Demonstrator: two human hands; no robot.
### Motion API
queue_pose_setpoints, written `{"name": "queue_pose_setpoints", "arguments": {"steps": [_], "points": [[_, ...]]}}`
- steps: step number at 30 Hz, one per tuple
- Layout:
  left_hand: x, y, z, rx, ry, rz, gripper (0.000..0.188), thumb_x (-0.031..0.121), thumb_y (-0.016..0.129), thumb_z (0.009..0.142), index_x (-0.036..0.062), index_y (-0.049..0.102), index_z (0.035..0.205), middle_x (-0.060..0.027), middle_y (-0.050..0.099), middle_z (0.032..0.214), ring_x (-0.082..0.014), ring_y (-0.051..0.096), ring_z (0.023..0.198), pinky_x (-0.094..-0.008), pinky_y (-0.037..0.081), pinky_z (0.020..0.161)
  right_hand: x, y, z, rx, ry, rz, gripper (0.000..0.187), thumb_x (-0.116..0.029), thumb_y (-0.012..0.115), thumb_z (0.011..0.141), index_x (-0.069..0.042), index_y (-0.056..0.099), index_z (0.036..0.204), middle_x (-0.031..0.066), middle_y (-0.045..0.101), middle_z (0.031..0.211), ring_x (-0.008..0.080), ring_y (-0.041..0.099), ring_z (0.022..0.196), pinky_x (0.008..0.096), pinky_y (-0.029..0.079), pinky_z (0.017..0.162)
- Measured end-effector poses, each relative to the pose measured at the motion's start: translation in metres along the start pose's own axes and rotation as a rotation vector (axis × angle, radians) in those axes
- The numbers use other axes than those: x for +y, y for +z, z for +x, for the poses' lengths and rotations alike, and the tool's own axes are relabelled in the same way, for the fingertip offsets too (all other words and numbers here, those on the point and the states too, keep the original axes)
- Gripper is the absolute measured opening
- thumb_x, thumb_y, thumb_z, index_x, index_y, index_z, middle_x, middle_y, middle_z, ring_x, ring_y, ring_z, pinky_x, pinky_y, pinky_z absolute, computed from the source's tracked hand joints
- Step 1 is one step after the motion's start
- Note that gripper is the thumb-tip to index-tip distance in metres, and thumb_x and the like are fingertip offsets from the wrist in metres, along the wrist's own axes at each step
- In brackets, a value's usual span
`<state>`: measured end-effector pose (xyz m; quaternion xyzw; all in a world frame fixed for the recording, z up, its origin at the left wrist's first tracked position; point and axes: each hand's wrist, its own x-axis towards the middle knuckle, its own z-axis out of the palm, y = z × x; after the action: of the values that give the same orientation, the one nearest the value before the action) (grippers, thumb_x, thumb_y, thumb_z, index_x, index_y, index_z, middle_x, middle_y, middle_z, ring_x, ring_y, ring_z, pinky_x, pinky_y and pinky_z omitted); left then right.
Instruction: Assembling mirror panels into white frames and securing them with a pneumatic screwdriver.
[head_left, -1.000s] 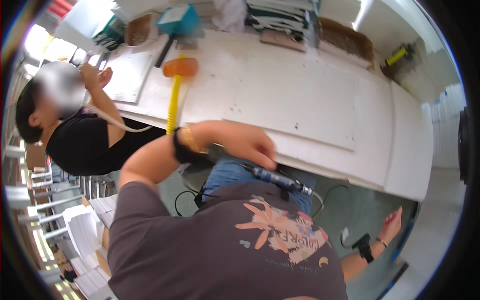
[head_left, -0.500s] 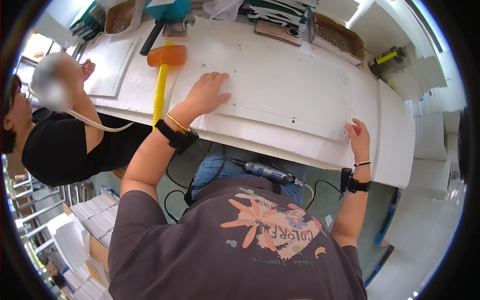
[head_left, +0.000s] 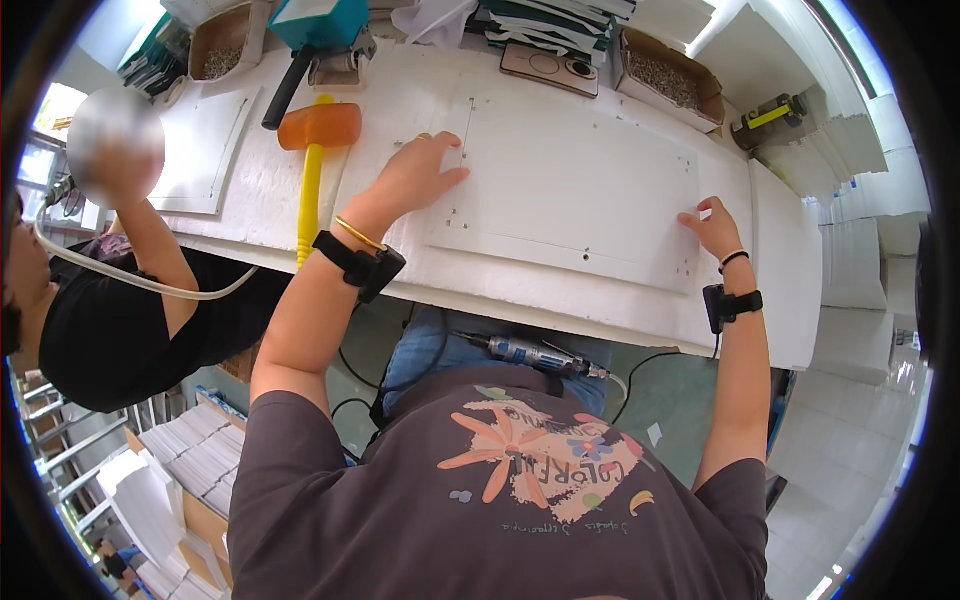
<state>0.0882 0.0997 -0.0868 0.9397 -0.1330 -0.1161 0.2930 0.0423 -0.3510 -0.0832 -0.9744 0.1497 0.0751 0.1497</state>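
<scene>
A thin white rectangular panel with small holes near its edges lies flat on the white worktop. My left hand is at the panel's left edge, its thumb and fingers apart and nothing visible in it. At the right edge is my right hand, fingers loosely bent and thumb apart from them; I see nothing held. Whether either hand presses on the panel is hard to tell. Left of my left hand lies a mallet with an orange head and yellow handle. Across my lap rests a blue and grey power screwdriver.
Boxes of small metal parts stand at the back. Beside them lie a phone and stacked dark-green and white pieces. A teal black-handled tool is back left. At left, a co-worker sits by another white panel.
My right hand has moved up along the panel's right edge, away from its near corner. My left hand remains by the left edge. The view has shifted slightly; the co-worker's arm has moved.
</scene>
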Motion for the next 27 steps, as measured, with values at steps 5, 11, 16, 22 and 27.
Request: {"name": "queue_pose_setpoints", "arguments": {"steps": [5, 11, 16, 22, 27], "points": [[0.011, -0.004, 0.012, -0.069, 0.071, 0.183, 0.044, 0.031, 0.058, 0.082, 0.0083, 0.047, 0.118, -0.0202, 0.055, 0.104, -0.0340, 0.053, 0.098, -0.0387, 0.042, 0.083, -0.008, 0.002, 0.009, 0.014, -0.003, -0.061, 0.048, -0.039, 0.069, 0.070, -0.003, 0.052, 0.098, 0.0202, 0.059, 0.093, 0.0326, 0.055, 0.092, 0.0375, 0.044, 0.080], [0.021, -0.028, 0.044, -0.102, 0.140, 0.419, 0.051, 0.039, 0.058, 0.081, 0.0056, 0.044, 0.117, -0.0215, 0.055, 0.106, -0.0325, 0.054, 0.098, -0.0396, 0.043, 0.082, -0.020, -0.011, 0.030, -0.126, -0.087, -0.033, 0.041, -0.037, 0.067, 0.074, -0.001, 0.054, 0.091, 0.0145, 0.060, 0.076, 0.0236, 0.059, 0.071, 0.0326, 0.047, 0.064], [0.005, -0.005, 0.092, -0.125, 0.357, 0.357, 0.046, 0.040, 0.060, 0.080, 0.0008, 0.053, 0.103, -0.0150, 0.063, 0.087, -0.0272, 0.060, 0.077, -0.0353, 0.045, 0.071, -0.040, -0.015, 0.056, -0.412, -0.089, 0.090, 0.035, -0.032, 0.066, 0.077, 0.001, 0.056, 0.073, 0.0072, 0.056, 0.059, 0.0151, 0.053, 0.045, 0.0263, 0.043, 0.043], [0.051, -0.031, 0.122, -0.760, 0.039, -0.112, 0.031, 0.035, 0.057, 0.084, 0.0042, 0.059, 0.085, 0.0010, 0.054, 0.070, -0.0083, 0.046, 0.055, -0.0223, 0.039, 0.049, -0.092, -0.028, 0.073, -0.704, 0.210, 0.757, 0.028, -0.029, 0.058, 0.084, -0.011, 0.050, 0.064, -0.0033, 0.044, 0.052, 0.0055, 0.040, 0.039, 0.0189, 0.034, 0.034], [0.046, -0.025, 0.125, -0.660, -0.088, -0.566, 0.022, 0.026, 0.054, 0.087, 0.0045, 0.057, 0.084, 0.0036, 0.048, 0.067, -0.0031, 0.039, 0.051, -0.0171, 0.028, 0.042, -0.055, -0.003, 0.110, -0.793, 0.462, 1.344, 0.027, -0.025, 0.056, 0.086, -0.015, 0.045, 0.064, -0.0085, 0.033, 0.049, 0.0013, 0.028, 0.037, 0.0135, 0.021, 0.029]]}}
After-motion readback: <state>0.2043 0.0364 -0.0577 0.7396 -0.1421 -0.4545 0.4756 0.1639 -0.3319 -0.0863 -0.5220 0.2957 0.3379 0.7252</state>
